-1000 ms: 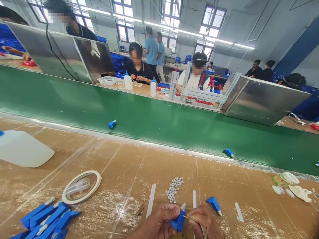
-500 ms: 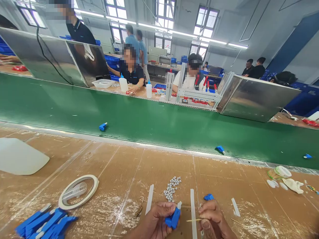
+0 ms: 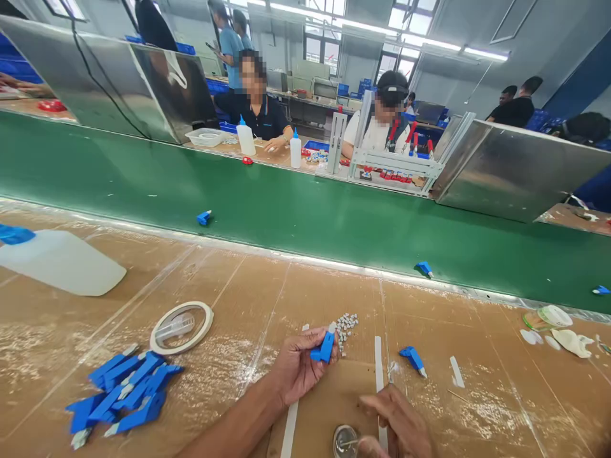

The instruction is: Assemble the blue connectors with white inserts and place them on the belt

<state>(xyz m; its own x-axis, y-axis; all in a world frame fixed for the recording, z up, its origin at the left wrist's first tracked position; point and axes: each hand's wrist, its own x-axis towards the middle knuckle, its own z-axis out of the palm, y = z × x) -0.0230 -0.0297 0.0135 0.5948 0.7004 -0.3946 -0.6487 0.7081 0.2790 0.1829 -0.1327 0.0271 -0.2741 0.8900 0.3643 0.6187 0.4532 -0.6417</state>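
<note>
A blue plastic part with a pale tip (image 3: 326, 346) is held in my left hand (image 3: 300, 366), fingers closed round it. Just beyond it lies a pile of small grey pieces (image 3: 347, 323). My right hand (image 3: 398, 420) is blurred and low in the view, beside a small round clear container (image 3: 344, 441) with a thin stick in it. Its thumb is close to the stick; whether the fingers touch it cannot be made out. Another blue part (image 3: 413, 360) rests on the brown tabletop beyond my right hand.
On the left are a heap of blue parts (image 3: 126, 391), a tape roll (image 3: 208, 324) and a large white bottle (image 3: 71, 261). A green belt (image 3: 286, 216) crosses behind, carrying a few blue parts. People sit across it. A jar (image 3: 548, 317) stands far right.
The view has shifted, bringing the round container into sight. My left hand still holds the blue part, now further from the near edge. My right hand has moved down towards the container.
</note>
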